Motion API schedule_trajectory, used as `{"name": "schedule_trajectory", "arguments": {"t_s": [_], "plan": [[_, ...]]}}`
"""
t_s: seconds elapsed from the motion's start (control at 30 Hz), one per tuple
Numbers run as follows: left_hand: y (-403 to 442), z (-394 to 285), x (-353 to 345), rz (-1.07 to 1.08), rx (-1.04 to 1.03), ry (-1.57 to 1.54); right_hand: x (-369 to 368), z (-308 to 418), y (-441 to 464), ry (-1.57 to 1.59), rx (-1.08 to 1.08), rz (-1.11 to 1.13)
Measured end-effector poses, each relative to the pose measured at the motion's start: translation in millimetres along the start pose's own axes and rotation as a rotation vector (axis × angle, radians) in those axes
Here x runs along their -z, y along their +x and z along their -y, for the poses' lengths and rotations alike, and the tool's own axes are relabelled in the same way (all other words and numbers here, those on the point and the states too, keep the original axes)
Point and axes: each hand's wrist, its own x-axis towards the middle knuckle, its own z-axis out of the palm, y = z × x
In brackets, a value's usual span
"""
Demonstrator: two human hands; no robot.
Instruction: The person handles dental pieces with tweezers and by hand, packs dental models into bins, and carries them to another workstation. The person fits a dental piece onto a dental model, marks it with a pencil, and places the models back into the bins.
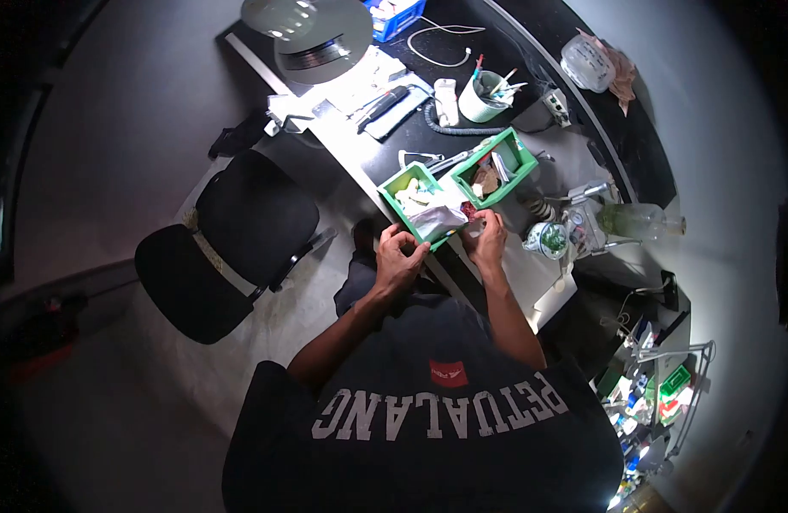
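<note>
My left hand (397, 263) is curled at the near left corner of a green bin (389, 202), its thumb and fingers against the rim. Inside that bin lie pale pieces (415, 195) and a folded white packet (438, 222). My right hand (486, 240) is at the bin's right side with fingers bent together. A small dark red item (468, 210) shows by those fingertips; whether they hold it is unclear. Just beyond stands a second green bin (518, 178) with a brown piece (485, 180) and white papers in it.
A lit magnifier lamp (321, 38) hangs over the far left of the desk. Behind the bins are a black handpiece (383, 109) and a cup of tools (482, 101). At right are a glass jar (546, 240) and a bottle (638, 221). An office chair (257, 209) stands left.
</note>
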Motion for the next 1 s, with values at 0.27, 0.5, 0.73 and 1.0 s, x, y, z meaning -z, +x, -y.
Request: {"name": "schedule_trajectory", "arguments": {"t_s": [0.27,0.5,0.73,1.0], "plan": [[5.4,5.6,-1.0,-0.033,0.000,-0.036,-5.5,-9.4,1.8,0.007,0.022,-0.029],[6.2,6.3,-2.7,-0.041,-0.039,-0.015,-4.5,-9.5,3.1,-0.112,0.290,-0.078],[7.8,6.5,-6.1,-0.108,-0.016,-0.074,-4.5,-18.5,-0.2,-0.078,0.294,0.008],[5.8,15.9,-18.9,-0.121,-0.094,-0.092,33.4,-23.3,-18.3,-0.284,0.243,0.209]]}}
